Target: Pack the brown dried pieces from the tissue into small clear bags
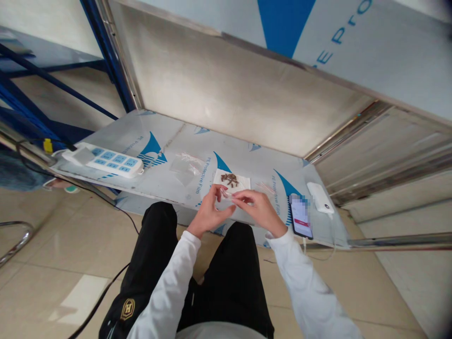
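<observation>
Between my hands, at the front of the shelf, is a small clear piece of thin plastic [227, 194], probably a little bag. My left hand [211, 210] pinches its left side between fingers and thumb. From the right, the fingertips of my right hand [259, 209] close on its other side. Just beyond my fingers lies a white paper sheet [243, 181], carrying a small pile of short brown pieces [229, 179]. Whether anything is inside the plastic is too small to tell.
Clear plastic bags [186, 168] lie to the left, with more clear plastic [265, 188] to the right. A white power strip [113, 161] sits at the shelf's left end. On the right are a phone [301, 216] and a white power bank [319, 197] with a cable. An upper shelf [353, 61] overhangs.
</observation>
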Motion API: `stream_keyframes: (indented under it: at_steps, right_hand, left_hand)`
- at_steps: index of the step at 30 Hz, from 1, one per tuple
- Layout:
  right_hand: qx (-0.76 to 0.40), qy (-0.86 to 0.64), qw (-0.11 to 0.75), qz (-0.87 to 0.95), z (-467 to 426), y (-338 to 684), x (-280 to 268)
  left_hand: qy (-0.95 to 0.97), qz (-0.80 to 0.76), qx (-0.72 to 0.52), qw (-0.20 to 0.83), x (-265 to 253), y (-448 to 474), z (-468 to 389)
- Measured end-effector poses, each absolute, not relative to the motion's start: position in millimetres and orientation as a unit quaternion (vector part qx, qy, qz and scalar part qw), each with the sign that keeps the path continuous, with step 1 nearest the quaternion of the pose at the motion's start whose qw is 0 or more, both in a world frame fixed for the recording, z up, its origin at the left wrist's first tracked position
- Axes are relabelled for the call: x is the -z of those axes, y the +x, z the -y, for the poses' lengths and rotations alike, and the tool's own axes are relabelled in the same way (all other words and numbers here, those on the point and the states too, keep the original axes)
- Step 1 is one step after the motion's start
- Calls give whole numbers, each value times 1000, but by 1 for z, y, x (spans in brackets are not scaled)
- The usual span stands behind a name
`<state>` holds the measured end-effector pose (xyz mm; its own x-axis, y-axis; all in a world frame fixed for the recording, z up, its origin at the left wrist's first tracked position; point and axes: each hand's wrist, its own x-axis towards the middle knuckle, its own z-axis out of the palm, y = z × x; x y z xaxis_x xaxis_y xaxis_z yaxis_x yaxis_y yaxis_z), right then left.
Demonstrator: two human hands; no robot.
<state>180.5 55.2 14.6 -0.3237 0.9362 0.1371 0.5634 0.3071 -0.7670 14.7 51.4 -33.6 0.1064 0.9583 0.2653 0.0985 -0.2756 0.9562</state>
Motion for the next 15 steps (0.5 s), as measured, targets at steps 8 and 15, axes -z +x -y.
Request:
stream_keyframes:
  at_steps: [8, 15]
  right_hand:
    - [-382, -534, 387, 648, -55, 181, -4]
    - [-435, -537, 446, 569, -49, 170, 4]
  left_hand:
    - [456, -398, -600, 524, 38, 17, -60]
    - [413, -371, -606, 570, 32, 20, -55]
